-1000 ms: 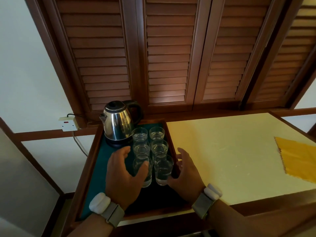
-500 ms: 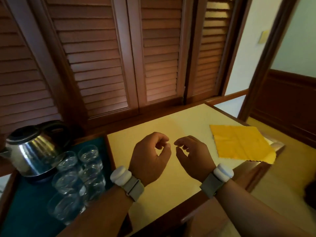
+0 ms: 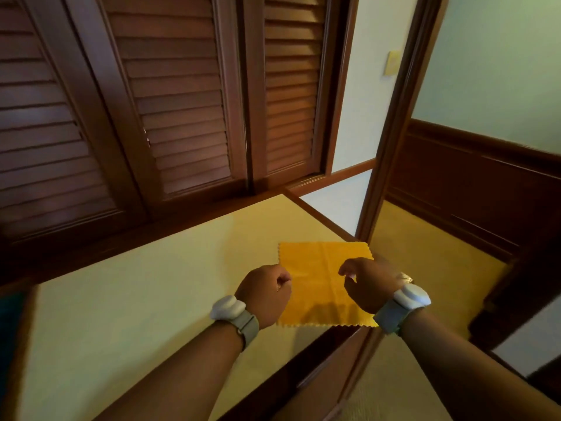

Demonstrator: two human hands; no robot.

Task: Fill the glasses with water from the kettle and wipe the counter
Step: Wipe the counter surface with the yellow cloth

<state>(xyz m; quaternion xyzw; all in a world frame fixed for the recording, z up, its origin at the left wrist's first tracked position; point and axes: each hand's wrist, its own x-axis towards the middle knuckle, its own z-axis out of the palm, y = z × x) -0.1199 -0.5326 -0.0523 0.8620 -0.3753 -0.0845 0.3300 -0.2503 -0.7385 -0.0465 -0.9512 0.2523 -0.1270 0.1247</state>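
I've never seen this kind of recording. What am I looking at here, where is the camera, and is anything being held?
No machine here: a person works with bare hands. The one picture comes from a wide-angle camera worn on the head, looking forward and down. The left hand and right hand each wear a white wrist band. On the cream counter a yellow cloth lies flat, near the right end. The right hand hovers over it, fingers loosely curled, holding nothing. The left hand's curled fingers sit at the cloth's left edge; whether they pinch it cannot be told. Kettle and glasses are out of view.
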